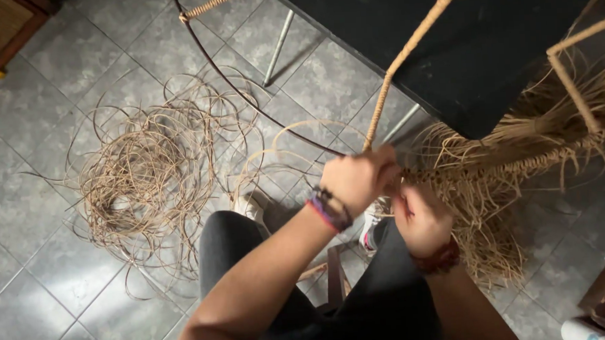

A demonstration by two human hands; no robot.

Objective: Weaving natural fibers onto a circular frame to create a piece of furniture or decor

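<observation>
While both hands (385, 193) grip it, the tan woven frame (520, 160) trails loose strands.

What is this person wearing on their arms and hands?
Both forearms are bare, with no sleeves or gloves. The left hand has a purple and dark band at its wrist. The right hand has a dark reddish-brown beaded bracelet at its wrist.

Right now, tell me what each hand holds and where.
Left hand grips the wrapped rod at its lower end; right hand pinches the woven cane edge beside it.
</observation>
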